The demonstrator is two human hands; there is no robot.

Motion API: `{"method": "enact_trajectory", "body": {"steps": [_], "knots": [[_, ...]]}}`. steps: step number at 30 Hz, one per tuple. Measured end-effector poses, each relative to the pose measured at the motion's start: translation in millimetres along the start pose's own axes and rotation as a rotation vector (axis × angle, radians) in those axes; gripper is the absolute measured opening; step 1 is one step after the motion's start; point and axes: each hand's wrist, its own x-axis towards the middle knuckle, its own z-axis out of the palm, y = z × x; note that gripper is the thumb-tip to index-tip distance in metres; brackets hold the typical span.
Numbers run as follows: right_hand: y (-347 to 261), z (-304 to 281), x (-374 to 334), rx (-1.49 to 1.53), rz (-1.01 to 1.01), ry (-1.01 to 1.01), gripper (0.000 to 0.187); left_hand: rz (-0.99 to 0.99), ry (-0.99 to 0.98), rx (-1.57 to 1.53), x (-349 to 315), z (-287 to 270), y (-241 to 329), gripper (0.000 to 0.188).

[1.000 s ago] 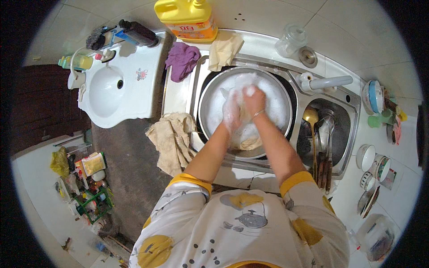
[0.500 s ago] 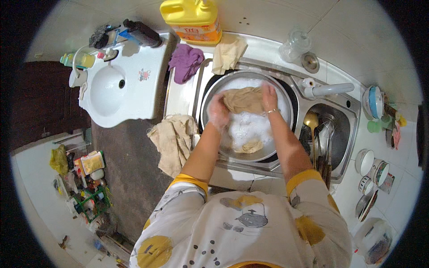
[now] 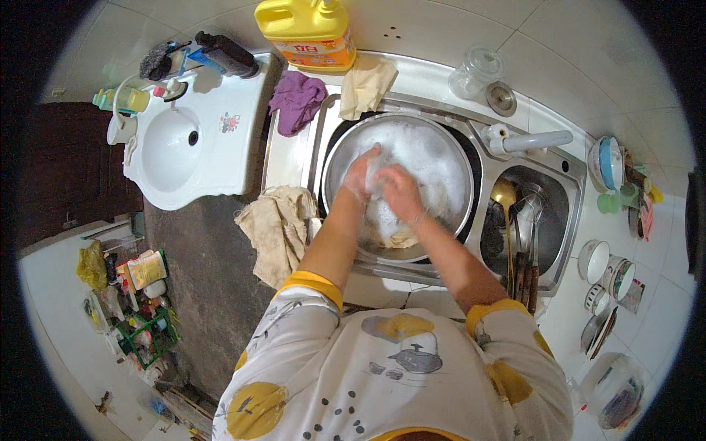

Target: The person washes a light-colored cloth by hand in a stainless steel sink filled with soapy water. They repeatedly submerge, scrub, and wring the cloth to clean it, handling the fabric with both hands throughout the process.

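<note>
A round metal basin of white suds sits in the large sink bowl. Over its left half my left hand is curled, with foam on its fingers. My right hand is closed close beside it, knuckles up. Something pale and foamy shows between the two hands; suds and fingers hide what it is. Near the basin's front edge a piece of beige cloth pokes out of the foam.
Beige cloths lie left of the sink. Behind stand a purple cloth, a cream cloth, a yellow jug and a glass jar. A grey faucet pipe and ladles are at the right sink bowl.
The beige cloth that stretched between my hands no longer shows spread out. My right hand has moved left and closed next to my left hand.
</note>
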Motion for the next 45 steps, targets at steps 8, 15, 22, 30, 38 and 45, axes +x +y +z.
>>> {"method": "enact_trajectory", "body": {"steps": [8,15,22,30,38,45], "knots": [[9,-10,12,-0.271,-0.025,0.096,0.025,0.652,0.341,1.267,-39,35,-45,0.032],[137,-19,10,-0.691,0.373,-0.193,0.041,0.275,0.387,0.793,-15,-11,-55,0.031],[58,-90,-14,-0.791,0.227,-0.434,0.039,0.302,0.465,0.788,-55,9,-20,0.027],[27,-64,19,-0.414,-0.182,0.066,0.029,0.385,0.102,0.189,-45,44,0,0.032],[74,-77,25,0.494,0.403,-0.173,0.031,0.371,-0.137,-0.129,-92,72,43,0.044],[82,-33,52,-0.281,0.065,0.262,0.045,0.902,0.438,1.107,26,-30,-32,0.051]]}}
